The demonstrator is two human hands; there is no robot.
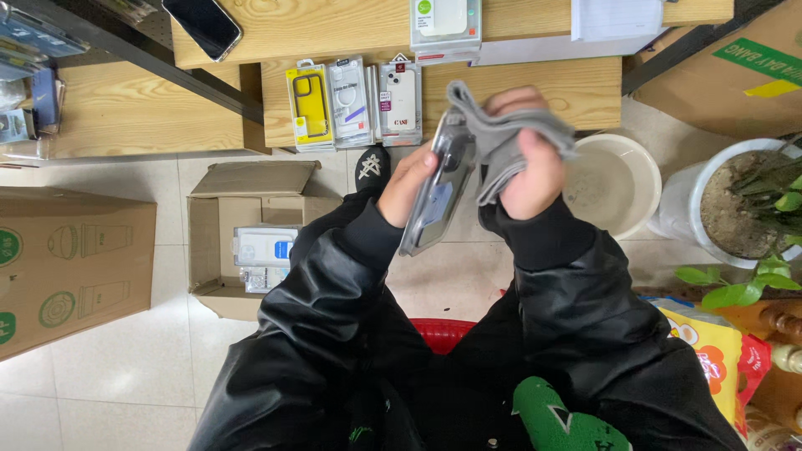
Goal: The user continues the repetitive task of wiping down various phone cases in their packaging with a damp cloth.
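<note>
My left hand (pixel 407 185) mid-frame, fingers curled around clear phone case (pixel 434 196), tilted upright, my right hand (pixel 530 171) fisted on grey cloth (pixel 493 138) pressed against case's upper edge, forearms converging

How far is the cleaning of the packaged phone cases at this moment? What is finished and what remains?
Looks done: three packaged cases lie in a row on the wooden shelf, though whether they were wiped cannot be told. In hand: the left hand holds a clear phone case package while the right hand presses a grey cloth on it. Left: more packages sit in the open cardboard box.
</note>
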